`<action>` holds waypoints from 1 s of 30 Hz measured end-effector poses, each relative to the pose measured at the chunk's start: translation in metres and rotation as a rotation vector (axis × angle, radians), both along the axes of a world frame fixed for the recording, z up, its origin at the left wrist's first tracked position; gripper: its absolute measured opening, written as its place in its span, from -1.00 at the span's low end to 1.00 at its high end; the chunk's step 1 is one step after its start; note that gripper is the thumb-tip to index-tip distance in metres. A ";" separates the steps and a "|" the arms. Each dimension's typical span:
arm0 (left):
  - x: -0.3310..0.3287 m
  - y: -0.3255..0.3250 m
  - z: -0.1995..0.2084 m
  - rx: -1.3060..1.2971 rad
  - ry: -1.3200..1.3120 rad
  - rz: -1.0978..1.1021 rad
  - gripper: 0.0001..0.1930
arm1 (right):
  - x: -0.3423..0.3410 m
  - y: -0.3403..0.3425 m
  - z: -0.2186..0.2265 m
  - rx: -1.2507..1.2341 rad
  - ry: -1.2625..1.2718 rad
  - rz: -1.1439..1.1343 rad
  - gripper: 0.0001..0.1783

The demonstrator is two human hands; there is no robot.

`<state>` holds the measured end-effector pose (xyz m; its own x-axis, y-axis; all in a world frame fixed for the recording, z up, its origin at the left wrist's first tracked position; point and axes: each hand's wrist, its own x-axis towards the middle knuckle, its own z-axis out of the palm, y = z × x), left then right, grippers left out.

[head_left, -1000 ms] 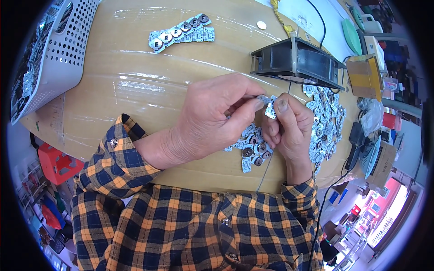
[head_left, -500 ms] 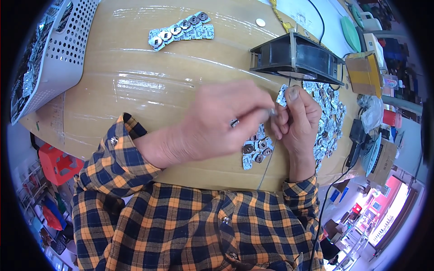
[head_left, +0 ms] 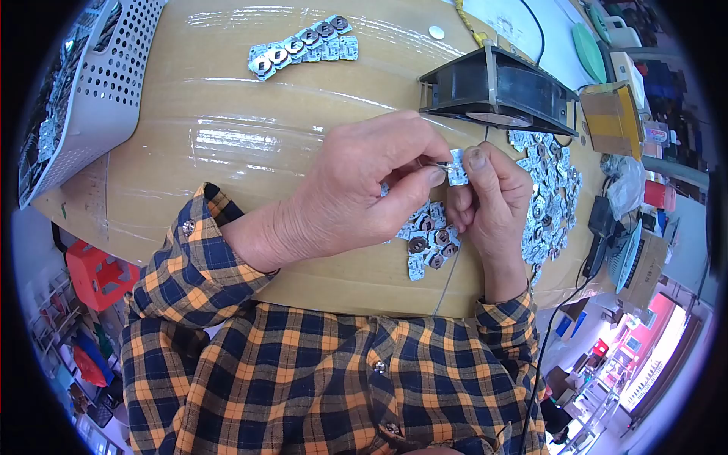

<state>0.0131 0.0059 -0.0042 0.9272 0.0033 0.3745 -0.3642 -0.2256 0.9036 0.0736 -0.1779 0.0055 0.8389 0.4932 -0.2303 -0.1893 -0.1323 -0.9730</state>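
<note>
My right hand [head_left: 493,197] pinches a small silvery-blue flat part [head_left: 457,168] between thumb and fingers, above the table. Close beside it, my left hand [head_left: 371,186] is closed with its thumb and forefinger pinching a thin dark metal piece [head_left: 440,164], whose tip reaches the part. The kind of this piece is too small to make out. Below the hands lies a small cluster of similar parts [head_left: 434,241], several with round dark discs, partly hidden by my left hand. A bigger pile of such parts [head_left: 547,201] spreads to the right of my right hand.
Overlapping rows of these parts [head_left: 303,47] lie at the far left of the brown table [head_left: 227,174]. A white perforated basket [head_left: 114,91] filled with metallic pieces stands at the left. A black fan [head_left: 497,87] sits beyond my hands, with a cardboard box [head_left: 613,121] and cables to its right.
My left hand, blurred before, is now steady, with its metal piece against the part. My right hand has shifted slightly left, and the part in it now faces upward more.
</note>
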 end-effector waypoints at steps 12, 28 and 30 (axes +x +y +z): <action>0.000 -0.006 -0.001 -0.445 0.482 -0.066 -0.87 | 0.006 -0.017 0.001 -0.194 -0.385 0.216 -0.78; 0.002 -0.002 0.001 -0.530 0.520 -0.224 -0.89 | -0.001 -0.005 0.006 0.078 0.075 0.139 -0.61; 0.001 -0.003 0.003 -0.547 0.473 -0.210 -0.88 | -0.004 -0.002 0.006 0.115 0.102 0.137 -0.62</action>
